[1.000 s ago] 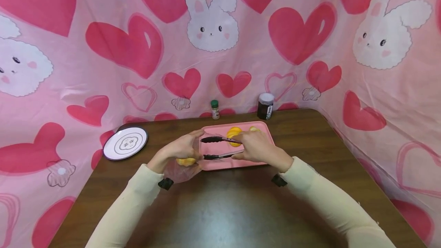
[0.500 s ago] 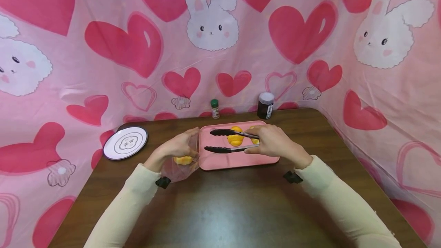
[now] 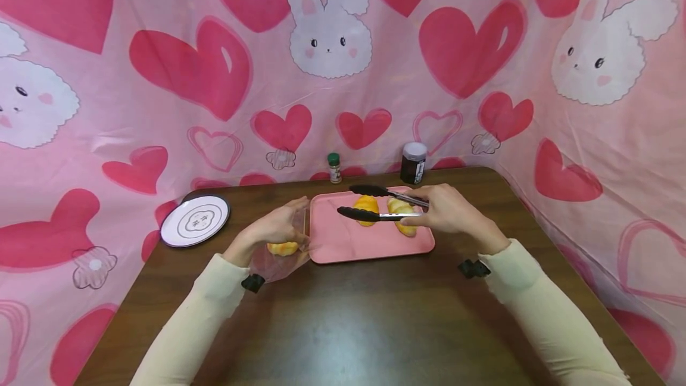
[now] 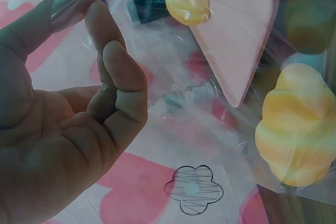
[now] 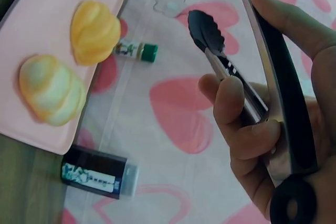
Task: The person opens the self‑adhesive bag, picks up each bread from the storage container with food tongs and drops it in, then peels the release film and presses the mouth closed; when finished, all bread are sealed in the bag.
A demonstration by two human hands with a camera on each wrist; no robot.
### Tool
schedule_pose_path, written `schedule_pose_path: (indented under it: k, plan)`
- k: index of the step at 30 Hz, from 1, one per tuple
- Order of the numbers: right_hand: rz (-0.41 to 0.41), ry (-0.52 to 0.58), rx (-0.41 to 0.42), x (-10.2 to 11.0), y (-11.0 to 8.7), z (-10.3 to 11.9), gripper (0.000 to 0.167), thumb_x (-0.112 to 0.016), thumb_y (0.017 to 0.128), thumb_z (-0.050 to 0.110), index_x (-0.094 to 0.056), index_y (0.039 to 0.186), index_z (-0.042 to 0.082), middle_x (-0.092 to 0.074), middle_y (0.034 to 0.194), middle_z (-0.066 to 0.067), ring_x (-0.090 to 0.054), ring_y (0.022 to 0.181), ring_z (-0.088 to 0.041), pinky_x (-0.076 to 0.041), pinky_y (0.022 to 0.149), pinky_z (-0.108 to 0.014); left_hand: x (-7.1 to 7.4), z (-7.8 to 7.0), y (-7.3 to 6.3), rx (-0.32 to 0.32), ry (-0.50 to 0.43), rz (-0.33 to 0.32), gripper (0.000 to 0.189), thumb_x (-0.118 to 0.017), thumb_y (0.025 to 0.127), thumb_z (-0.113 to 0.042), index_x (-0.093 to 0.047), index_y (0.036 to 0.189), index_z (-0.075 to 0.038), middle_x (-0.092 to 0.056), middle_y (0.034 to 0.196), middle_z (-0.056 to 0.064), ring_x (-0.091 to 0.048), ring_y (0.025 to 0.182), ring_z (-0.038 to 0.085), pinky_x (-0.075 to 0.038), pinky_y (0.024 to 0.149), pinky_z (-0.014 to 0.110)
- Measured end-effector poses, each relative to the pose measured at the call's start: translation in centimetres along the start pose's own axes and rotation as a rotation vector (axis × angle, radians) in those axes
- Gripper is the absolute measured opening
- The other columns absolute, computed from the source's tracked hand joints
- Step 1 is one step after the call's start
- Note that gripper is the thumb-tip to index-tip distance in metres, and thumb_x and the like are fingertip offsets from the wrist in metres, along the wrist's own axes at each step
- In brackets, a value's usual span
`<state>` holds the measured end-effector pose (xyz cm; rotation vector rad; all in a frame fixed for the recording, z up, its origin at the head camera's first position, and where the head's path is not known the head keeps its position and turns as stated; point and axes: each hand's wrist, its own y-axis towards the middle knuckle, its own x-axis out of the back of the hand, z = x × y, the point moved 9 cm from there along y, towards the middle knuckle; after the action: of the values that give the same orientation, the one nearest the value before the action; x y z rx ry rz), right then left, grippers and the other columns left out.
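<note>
In the head view my left hand (image 3: 274,225) holds a clear plastic bag (image 3: 265,270) at the tray's left side. Inside the bag lies a yellow bread roll (image 3: 283,248), seen large in the left wrist view as a ridged bread roll (image 4: 296,124). My right hand (image 3: 452,210) grips a pair of tongs (image 3: 358,214) with black tips. Their tips are spread, with nothing between them in the right wrist view. Below the tongs, the pink tray (image 3: 343,249) bears a yellow roll (image 5: 94,32) and a paler roll (image 5: 52,90).
A white plate (image 3: 177,225) with a dark rim stands at the table's left. Behind the tray are a small green-capped shaker (image 3: 334,173) and a dark jar (image 3: 412,167) with a pale lid. The brown table (image 3: 343,326) meets pink patterned cloth (image 3: 386,88) at the back.
My right hand has moved right and slightly back with the tongs, away from the bag, uncovering the rolls on the tray. The left hand and bag have shifted slightly left.
</note>
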<state>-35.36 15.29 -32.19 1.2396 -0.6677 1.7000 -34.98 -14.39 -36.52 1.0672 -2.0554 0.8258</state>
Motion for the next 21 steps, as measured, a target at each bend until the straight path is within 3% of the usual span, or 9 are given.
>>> schedule_pose_path:
  k: [6,11,17,21]
  plan:
    - [-0.011,-0.045,-0.136,-0.8,0.2,-2.0,0.068,-0.079,0.077,0.053,-0.068,0.130,0.011,-0.057,0.072,-0.001,-0.052,0.075,-0.022,-0.039,0.063,-0.035,0.3,-0.4,0.0,-0.021,0.016,-0.011,0.095,-0.081,0.076,-0.019,-0.031,0.154,0.001,-0.022,0.165,0.020,-0.028,0.150,0.041,-0.028,0.119,0.059]
    - [0.023,-0.076,-0.208,-2.9,0.3,-2.6,0.057,-0.078,0.077,0.054,-0.073,0.112,0.009,-0.044,0.064,-0.001,-0.047,0.065,-0.022,-0.032,0.052,-0.033,0.1,-0.4,-0.1,-0.015,-0.005,-0.005,0.093,-0.080,0.077,-0.018,-0.031,0.155,0.000,-0.022,0.165,0.018,-0.028,0.150,0.039,-0.028,0.120,0.057]
    - [0.006,-0.123,-0.237,-4.5,0.8,-2.8,0.051,-0.079,0.074,0.055,-0.071,0.092,0.008,-0.056,0.069,-0.004,-0.052,0.064,-0.024,-0.040,0.053,-0.034,0.0,-0.6,-0.1,-0.023,-0.027,0.005,0.093,-0.079,0.077,-0.017,-0.031,0.155,0.000,-0.022,0.166,0.017,-0.029,0.150,0.039,-0.029,0.119,0.058]
    - [0.019,-0.141,-0.227,-5.1,1.4,-2.6,0.053,-0.079,0.074,0.055,-0.071,0.095,0.007,-0.058,0.071,-0.005,-0.053,0.063,-0.025,-0.041,0.052,-0.035,-0.1,-0.5,-0.1,-0.015,-0.049,0.012,0.094,-0.079,0.077,-0.016,-0.030,0.156,-0.003,-0.022,0.166,0.016,-0.030,0.149,0.039,-0.029,0.118,0.060]
